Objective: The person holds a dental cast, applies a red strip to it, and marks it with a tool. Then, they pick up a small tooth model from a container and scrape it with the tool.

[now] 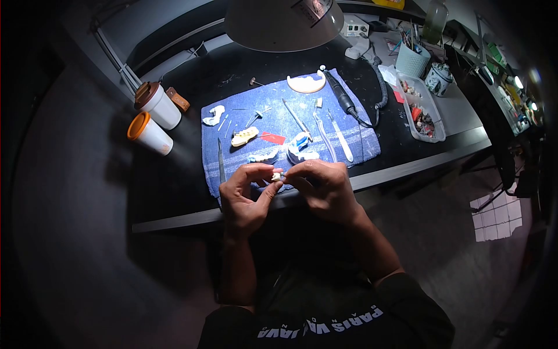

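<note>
Between thumb and fingers, my left hand (pixel 244 195) pinches a small whitish tooth-shaped piece (pixel 276 176) at the bench's front edge. My right hand (pixel 325 185) meets it from the right, its fingertips pinched together at the piece; whether they hold some tiny thing as well is hidden. Just beyond the hands are two dental models, one with white and blue parts (pixel 299 150) and a lower one (pixel 264 157) partly behind my left hand. A yellowish dental cast (pixel 244 136) and a red slip (pixel 272 138) lie farther back on the blue towel (pixel 221 125).
A corded handpiece (pixel 343 96), a toothbrush (pixel 324 136) and a knife-like tool (pixel 340 138) lie right of the models. At left stand two lidded cups (pixel 157 107). A plastic box (pixel 433 138) of small pieces sits at right. A lamp shade (pixel 282 26) hangs above.
</note>
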### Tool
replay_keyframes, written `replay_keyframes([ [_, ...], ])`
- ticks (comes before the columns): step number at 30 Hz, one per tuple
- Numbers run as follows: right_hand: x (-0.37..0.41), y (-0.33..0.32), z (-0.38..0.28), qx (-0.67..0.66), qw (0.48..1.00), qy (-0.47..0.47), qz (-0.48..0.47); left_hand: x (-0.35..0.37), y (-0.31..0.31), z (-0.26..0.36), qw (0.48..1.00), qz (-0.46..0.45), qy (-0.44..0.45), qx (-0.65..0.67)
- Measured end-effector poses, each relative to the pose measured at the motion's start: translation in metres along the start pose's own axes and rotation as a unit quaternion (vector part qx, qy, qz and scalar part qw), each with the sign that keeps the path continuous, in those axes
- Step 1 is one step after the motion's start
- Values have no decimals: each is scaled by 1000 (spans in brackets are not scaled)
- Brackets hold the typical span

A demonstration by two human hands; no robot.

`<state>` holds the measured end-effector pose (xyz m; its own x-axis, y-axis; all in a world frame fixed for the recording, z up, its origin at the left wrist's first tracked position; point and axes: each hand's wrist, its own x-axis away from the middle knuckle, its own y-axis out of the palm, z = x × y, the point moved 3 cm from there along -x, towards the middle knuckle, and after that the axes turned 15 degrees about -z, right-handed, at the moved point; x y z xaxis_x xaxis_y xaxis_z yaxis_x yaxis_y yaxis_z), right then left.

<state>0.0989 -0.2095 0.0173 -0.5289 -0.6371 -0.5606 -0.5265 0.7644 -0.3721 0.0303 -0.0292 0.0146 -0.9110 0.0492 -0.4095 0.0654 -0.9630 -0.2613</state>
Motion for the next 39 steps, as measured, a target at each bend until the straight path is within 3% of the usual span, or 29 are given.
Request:
replay_keyframes([
  [14,0,0,-2,12,1000,11,-18,1,-1,1,999,-14,-1,-32],
  [23,0,2,-2,-20,999,10,24,4,-3,-4,999,-12,-22,-38],
  [39,0,-1,-2,31,999,-4,-18,1,-3,-1,999,7,0,-48],
])
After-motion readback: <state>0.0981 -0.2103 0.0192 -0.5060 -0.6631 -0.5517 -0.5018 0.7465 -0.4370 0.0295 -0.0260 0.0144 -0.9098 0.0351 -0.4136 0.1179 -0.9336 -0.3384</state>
